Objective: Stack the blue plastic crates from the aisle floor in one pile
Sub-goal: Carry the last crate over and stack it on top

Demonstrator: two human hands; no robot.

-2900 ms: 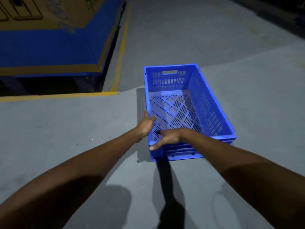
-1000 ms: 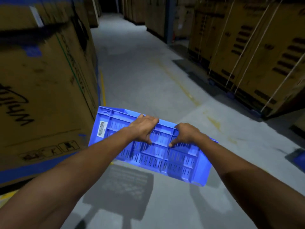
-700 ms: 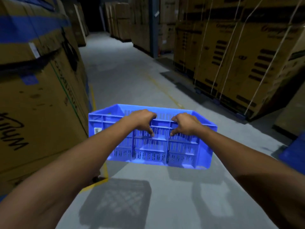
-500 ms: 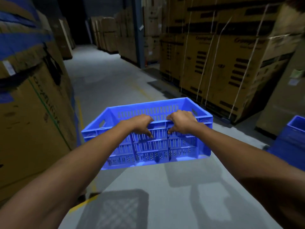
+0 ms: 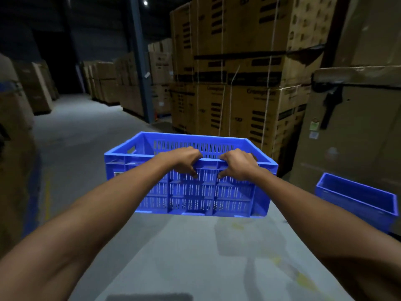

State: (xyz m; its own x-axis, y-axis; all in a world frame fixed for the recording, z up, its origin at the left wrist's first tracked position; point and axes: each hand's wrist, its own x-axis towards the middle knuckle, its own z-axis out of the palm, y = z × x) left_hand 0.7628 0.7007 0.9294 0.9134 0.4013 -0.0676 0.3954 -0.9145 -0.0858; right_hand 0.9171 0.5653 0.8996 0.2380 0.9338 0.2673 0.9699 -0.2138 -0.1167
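Observation:
I hold a blue slotted plastic crate (image 5: 195,194) level in the air in front of me, open side up. My left hand (image 5: 184,158) and my right hand (image 5: 237,162) both grip its near rim, close together near the middle. A second blue crate (image 5: 355,200) stands on the floor at the right, partly cut off by my right forearm.
Tall strapped cardboard boxes (image 5: 238,83) line the right side of the aisle, with a large carton (image 5: 358,127) just behind the floor crate. More cartons (image 5: 15,148) stand on the left. The grey concrete aisle floor (image 5: 76,137) runs ahead into the dark.
I lifted the crate off the floor, levelled it from a tilt and turned right with it. The crate on the floor at the right has come further into view.

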